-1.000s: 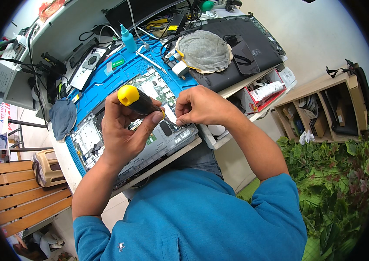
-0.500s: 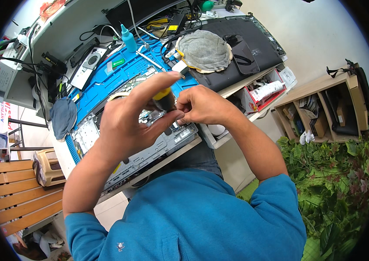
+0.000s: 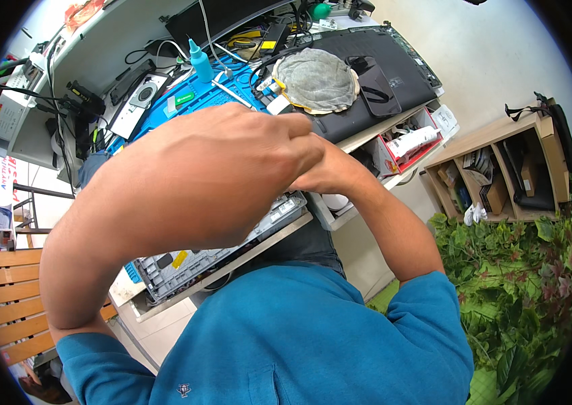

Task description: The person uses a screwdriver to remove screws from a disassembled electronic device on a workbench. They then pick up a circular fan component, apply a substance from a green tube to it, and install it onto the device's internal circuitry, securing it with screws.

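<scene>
My left hand [image 3: 232, 158] is raised over the bench, its back toward me and its fingers curled. Whatever they grip is hidden behind the hand. Just beyond its knuckles is my right hand [image 3: 332, 167], its fingers mostly covered by the left, so their state does not show. Below both hands lies an opened laptop chassis [image 3: 195, 264], grey with a piece of yellow tape [image 3: 179, 259]. Its near edge shows; my left hand and forearm cover most of the rest. A blue work mat [image 3: 195, 94] extends behind it.
A light-blue nozzle bottle [image 3: 199, 66] stands on the mat. To the right, a black laptop-like panel [image 3: 400, 54] carries a grey round pad [image 3: 316, 79] and a dark phone [image 3: 378, 94]. An open drawer [image 3: 336, 219] juts out beside a red box [image 3: 387, 162]. Wooden shelves [image 3: 438, 185] stand farther right.
My left hand has turned over and moved across toward the right hand, its forearm lifting. The yellow-and-black handle seen by its fingers is now hidden. My right hand stays nearly in place.
</scene>
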### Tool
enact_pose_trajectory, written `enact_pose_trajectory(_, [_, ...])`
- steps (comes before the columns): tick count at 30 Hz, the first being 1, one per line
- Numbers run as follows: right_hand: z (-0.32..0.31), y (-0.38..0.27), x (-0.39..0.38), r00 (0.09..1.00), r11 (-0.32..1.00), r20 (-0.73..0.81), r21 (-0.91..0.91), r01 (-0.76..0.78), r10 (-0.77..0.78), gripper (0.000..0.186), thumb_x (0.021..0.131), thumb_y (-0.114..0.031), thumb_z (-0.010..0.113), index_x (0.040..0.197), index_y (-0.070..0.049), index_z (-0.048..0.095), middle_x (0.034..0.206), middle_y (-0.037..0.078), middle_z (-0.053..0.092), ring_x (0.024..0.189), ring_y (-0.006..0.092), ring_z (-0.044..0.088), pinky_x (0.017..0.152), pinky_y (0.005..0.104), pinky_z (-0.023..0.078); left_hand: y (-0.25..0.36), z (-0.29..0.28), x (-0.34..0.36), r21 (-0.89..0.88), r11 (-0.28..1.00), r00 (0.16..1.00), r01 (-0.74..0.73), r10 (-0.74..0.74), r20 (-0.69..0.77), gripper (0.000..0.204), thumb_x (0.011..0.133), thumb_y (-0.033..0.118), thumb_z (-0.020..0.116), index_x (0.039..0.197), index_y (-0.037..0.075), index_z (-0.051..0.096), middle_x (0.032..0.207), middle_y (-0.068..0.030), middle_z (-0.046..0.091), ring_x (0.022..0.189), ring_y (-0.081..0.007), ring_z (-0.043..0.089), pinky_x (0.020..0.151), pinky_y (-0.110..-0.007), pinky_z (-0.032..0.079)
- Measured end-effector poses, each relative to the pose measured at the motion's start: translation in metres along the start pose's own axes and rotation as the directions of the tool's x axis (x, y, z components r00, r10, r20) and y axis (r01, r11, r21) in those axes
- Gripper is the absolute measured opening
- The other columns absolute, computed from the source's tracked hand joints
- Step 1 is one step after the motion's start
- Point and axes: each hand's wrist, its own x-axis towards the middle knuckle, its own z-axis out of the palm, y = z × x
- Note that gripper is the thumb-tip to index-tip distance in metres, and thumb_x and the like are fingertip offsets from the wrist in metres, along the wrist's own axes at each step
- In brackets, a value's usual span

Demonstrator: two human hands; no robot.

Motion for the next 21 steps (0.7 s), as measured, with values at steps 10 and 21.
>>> enact_pose_trajectory(10, [0.008, 0.013, 0.003, 1.000, 0.998, -0.012, -0.063, 0.006, -0.007, 0.021, 0.079, -0.014, 0.093, 0.087, -0.001, 0.079, 0.090, 0.012, 0.081, 0.084, 0.0261, 0.076, 0.080, 0.0400, 0.058, 0.000, -0.002, 0.012, -0.002, 0.991, 0.981, 0.132, -0.130, 0.147, 0.026, 0.099, 0.017, 0.076, 0.119, 0.002, 0.068, 0.103, -0.0171, 0.075, 0.101, -0.0375, 0.075, 0.087, -0.051, 0.056])
enact_pose_trajectory(21, [-0.008, -0.006, 0.006, 0.980, 0.883, 0.104, -0.426, 0.197, -0.168, 0.049, 0.082, -0.030, 0.088, 0.125, -0.009, 0.077, 0.128, 0.018, 0.078, 0.118, 0.0406, 0.073, 0.103, 0.0510, 0.058, 0.003, -0.013, 0.017, -0.041, 0.990, 0.978, 0.137, -0.129, 0.162, 0.034, 0.102, 0.018, 0.073, 0.127, 0.000, 0.061, 0.089, -0.0224, 0.076, 0.097, -0.0428, 0.077, 0.084, -0.054, 0.058])
